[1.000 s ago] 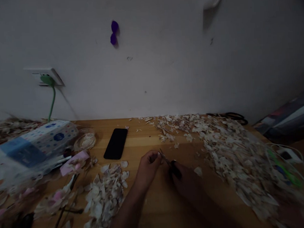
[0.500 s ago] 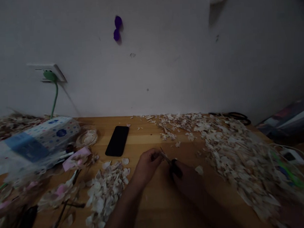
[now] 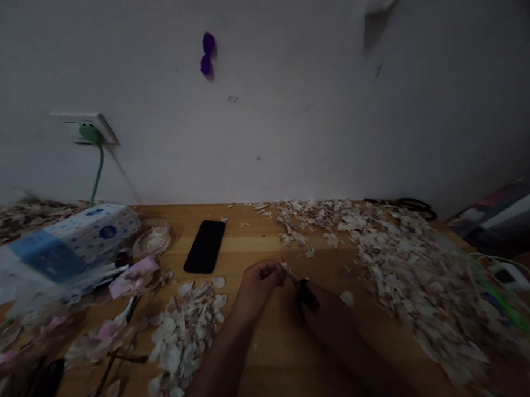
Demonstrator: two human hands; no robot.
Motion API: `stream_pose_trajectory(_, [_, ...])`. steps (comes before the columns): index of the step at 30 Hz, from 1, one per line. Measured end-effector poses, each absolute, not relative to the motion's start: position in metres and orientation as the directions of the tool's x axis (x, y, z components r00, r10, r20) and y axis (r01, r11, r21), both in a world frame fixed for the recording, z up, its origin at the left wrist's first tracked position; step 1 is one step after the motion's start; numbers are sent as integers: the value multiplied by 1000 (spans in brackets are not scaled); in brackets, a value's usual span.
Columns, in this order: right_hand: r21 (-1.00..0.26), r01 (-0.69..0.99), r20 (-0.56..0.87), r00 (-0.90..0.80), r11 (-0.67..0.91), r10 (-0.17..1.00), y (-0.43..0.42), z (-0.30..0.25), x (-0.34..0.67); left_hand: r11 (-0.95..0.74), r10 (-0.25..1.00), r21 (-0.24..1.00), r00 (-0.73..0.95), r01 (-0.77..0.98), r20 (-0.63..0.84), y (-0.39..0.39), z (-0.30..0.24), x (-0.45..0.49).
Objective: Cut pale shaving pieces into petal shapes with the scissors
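My left hand [image 3: 256, 287] rests low over the wooden table [image 3: 270, 360] with its fingertips pinched on a small pale piece held at the blades of small scissors [image 3: 299, 286]. My right hand [image 3: 330, 323] is in deep shadow, closed round the scissors' dark handles. A heap of pale cut flakes [image 3: 183, 334] lies just left of my left forearm. One loose flake [image 3: 347, 298] sits right of the scissors.
A black phone [image 3: 204, 246] lies face down behind my hands. A large spread of pale scraps [image 3: 401, 257] covers the right side. A dotted tissue box [image 3: 70, 243], pink-white flowers [image 3: 100, 337], a wall socket with green cable [image 3: 91, 135] and black scissors [image 3: 404, 204] surround the area.
The view has shifted slightly. My hands have stayed at the same spot on the table, still pinching the piece at the scissors.
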State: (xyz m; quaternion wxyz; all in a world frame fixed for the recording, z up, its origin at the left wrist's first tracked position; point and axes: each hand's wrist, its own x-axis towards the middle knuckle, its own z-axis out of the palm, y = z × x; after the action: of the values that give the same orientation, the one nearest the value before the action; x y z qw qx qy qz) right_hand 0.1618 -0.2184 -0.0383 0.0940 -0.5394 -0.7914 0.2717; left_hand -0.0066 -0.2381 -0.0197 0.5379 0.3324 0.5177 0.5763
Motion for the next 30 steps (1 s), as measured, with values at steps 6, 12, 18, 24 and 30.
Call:
stream_pose_trajectory(6, [-556, 781, -140, -425, 285, 894, -218, -37, 162, 118, 971, 981, -190, -156, -147, -241, -10, -11])
stream_pose_trajectory(12, [-557, 783, -160, -428, 277, 890, -219, -27, 160, 116, 975, 993, -186, -20, -118, -241, -9, -16])
stream_pose_trajectory(18, [-561, 785, -159, -414, 263, 897, -219, -32, 161, 183, 960, 894, -121, -409, -252, -241, -18, -10])
stream_pose_trajectory(24, [-526, 806, -150, -403, 272, 903, -219, -36, 161, 155, 937, 775, -156, -613, -311, -242, -25, 2])
stream_pose_trajectory(30, [-566, 780, -166, -423, 266, 891, -219, -30, 161, 100, 956, 931, -227, -350, -188, -239, -25, -2])
